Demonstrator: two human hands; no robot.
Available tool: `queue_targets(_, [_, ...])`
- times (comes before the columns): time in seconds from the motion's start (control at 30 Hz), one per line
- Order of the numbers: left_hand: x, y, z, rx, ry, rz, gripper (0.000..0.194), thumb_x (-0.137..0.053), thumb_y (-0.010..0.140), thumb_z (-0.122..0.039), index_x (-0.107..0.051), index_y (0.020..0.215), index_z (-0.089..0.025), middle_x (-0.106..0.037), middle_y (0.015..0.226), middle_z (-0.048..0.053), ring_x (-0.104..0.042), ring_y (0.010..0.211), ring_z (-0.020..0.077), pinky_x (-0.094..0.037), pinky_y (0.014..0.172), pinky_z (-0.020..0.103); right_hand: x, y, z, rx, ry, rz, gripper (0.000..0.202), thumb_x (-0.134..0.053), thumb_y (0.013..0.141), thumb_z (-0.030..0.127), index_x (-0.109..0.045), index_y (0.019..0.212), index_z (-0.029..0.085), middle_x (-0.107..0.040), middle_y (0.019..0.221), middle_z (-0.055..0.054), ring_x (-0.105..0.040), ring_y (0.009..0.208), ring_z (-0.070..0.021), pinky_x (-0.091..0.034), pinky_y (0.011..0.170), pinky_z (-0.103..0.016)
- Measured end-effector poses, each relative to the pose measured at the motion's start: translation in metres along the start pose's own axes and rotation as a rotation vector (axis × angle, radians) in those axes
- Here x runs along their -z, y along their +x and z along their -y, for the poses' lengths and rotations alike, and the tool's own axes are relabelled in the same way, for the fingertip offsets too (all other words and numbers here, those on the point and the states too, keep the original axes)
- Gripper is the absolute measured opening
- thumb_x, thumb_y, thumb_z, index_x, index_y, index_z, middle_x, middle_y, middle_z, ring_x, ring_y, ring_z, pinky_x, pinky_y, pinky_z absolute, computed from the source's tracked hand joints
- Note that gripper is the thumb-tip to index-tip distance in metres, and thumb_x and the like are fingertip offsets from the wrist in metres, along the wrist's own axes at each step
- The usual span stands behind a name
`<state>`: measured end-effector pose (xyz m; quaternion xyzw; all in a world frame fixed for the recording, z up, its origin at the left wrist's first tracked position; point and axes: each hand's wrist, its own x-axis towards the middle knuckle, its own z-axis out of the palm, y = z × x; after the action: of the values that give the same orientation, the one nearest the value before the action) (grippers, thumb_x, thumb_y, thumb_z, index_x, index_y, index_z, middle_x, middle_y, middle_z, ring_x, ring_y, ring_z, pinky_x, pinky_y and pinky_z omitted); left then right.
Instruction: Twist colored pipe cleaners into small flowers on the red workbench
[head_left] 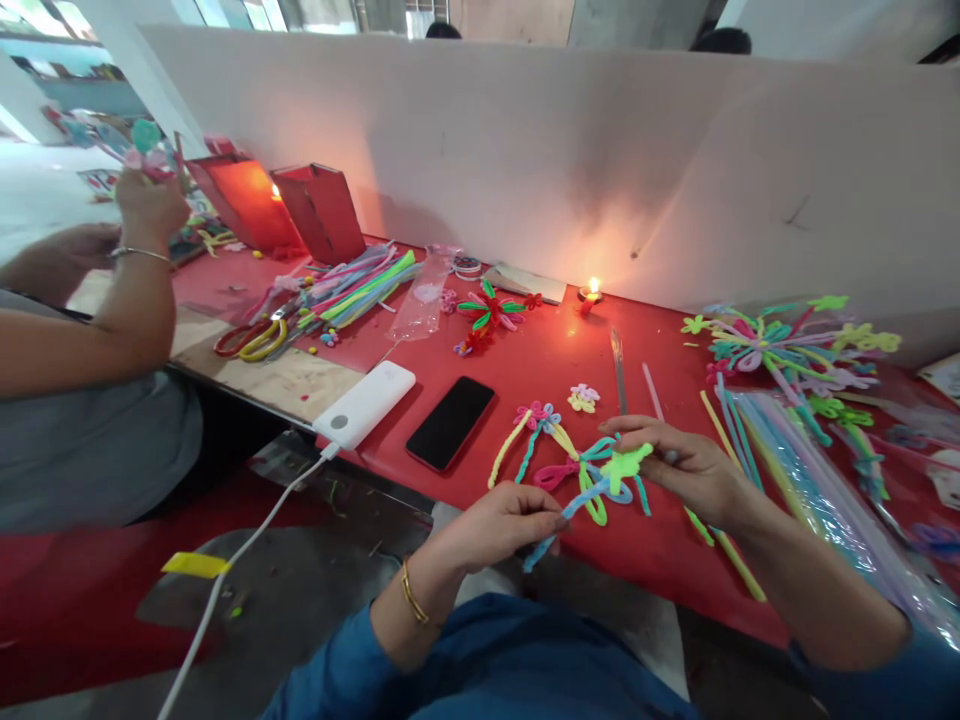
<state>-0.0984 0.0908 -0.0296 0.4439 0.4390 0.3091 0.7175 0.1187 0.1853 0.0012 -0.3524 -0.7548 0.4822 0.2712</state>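
My left hand (pixel 499 530) pinches a light blue pipe cleaner (pixel 583 499) near the table's front edge, and one end of it hangs below the fingers. At its other end is a bright green pipe-cleaner flower (pixel 624 468). My right hand (pixel 686 468) has its fingers closed at this flower's right edge; the fingertips are partly hidden. Just behind lies a looped pipe-cleaner piece (pixel 559 474) in pink, blue, green and yellow. Small pipe-cleaner flowers (pixel 534 415) with yellow and teal stems rest beside it, and a pink and yellow flower (pixel 583 398) lies farther back.
A lit candle (pixel 590 296) burns near the white partition (pixel 480 150). To my left are a black phone (pixel 451 422), a white power bank (pixel 365 404) with a cable, scissors (pixel 262 337) and pipe cleaners (pixel 367 285). Bagged pipe cleaners (pixel 817 490) lie right. A co-worker's arm (pixel 139 290) extends at left.
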Motion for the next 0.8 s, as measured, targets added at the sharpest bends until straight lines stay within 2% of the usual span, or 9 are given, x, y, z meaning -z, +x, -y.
queue_targets(0.1, [-0.002, 0.004, 0.003, -0.084, -0.056, -0.144, 0.031, -0.060, 0.069, -0.045, -0.058, 0.066, -0.014, -0.055, 0.061, 0.000, -0.045, 0.054, 0.0087, -0.034, 0.053, 0.021, 0.000, 0.003, -0.005, -0.087, -0.089, -0.174, 0.029, -0.058, 0.076, 0.037, -0.062, 0.100, 0.022, -0.060, 0.110, -0.008, -0.058, 0.093, -0.0204, -0.047, 0.080, -0.034])
queue_targets(0.2, [0.001, 0.008, 0.008, -0.191, -0.019, -0.327, 0.030, -0.060, 0.070, -0.043, -0.059, 0.068, -0.014, -0.052, 0.060, -0.001, -0.045, 0.058, 0.0097, -0.035, 0.056, 0.022, -0.003, 0.000, -0.007, -0.206, -0.132, -0.308, 0.033, -0.058, 0.075, 0.041, -0.061, 0.101, 0.021, -0.065, 0.098, -0.007, -0.060, 0.081, -0.0191, -0.048, 0.078, -0.035])
queue_targets(0.33, [0.011, 0.010, 0.009, -0.303, 0.191, -0.554, 0.020, -0.056, 0.074, -0.033, -0.059, 0.066, -0.015, -0.051, 0.063, -0.001, -0.047, 0.062, 0.0109, -0.037, 0.060, 0.022, -0.008, -0.014, -0.007, -0.203, -0.084, -0.352, 0.029, -0.060, 0.072, 0.044, -0.065, 0.089, 0.021, -0.065, 0.104, -0.009, -0.061, 0.087, -0.0221, -0.049, 0.076, -0.034])
queue_targets(0.43, [0.021, 0.009, 0.007, -0.367, 0.398, -0.701, 0.018, -0.052, 0.075, -0.025, -0.058, 0.061, -0.016, -0.052, 0.067, 0.000, -0.050, 0.067, 0.0119, -0.039, 0.065, 0.023, -0.009, -0.030, -0.006, -0.232, -0.070, -0.367, 0.028, -0.061, 0.070, 0.045, -0.066, 0.086, 0.022, -0.068, 0.100, -0.009, -0.063, 0.085, -0.0238, -0.052, 0.068, -0.032])
queue_targets(0.5, [0.027, 0.010, 0.008, -0.362, 0.504, -0.770, 0.018, -0.051, 0.075, -0.023, -0.060, 0.061, -0.016, -0.052, 0.067, 0.000, -0.051, 0.066, 0.0119, -0.039, 0.066, 0.023, -0.009, -0.041, -0.006, -0.246, -0.050, -0.350, 0.025, -0.063, 0.068, 0.043, -0.067, 0.084, 0.023, -0.068, 0.099, -0.009, -0.063, 0.087, -0.0248, -0.054, 0.067, -0.031])
queue_targets(0.6, [0.034, 0.015, 0.013, -0.325, 0.630, -0.846, 0.020, -0.050, 0.076, -0.023, -0.062, 0.061, -0.017, -0.052, 0.065, 0.000, -0.052, 0.064, 0.0116, -0.040, 0.064, 0.023, -0.009, -0.054, -0.005, -0.252, -0.042, -0.346, 0.018, -0.063, 0.068, 0.038, -0.068, 0.081, 0.027, -0.068, 0.100, -0.008, -0.062, 0.094, -0.0248, -0.053, 0.077, -0.030])
queue_targets(0.8, [0.039, 0.029, 0.016, -0.269, 0.829, -0.870, 0.025, -0.046, 0.078, -0.023, -0.064, 0.062, -0.017, -0.054, 0.064, 0.000, -0.054, 0.064, 0.0119, -0.039, 0.062, 0.023, -0.015, -0.075, -0.005, -0.272, -0.010, -0.443, 0.014, -0.063, 0.066, 0.040, -0.069, 0.077, 0.033, -0.068, 0.099, -0.007, -0.062, 0.096, -0.0275, -0.052, 0.080, -0.033])
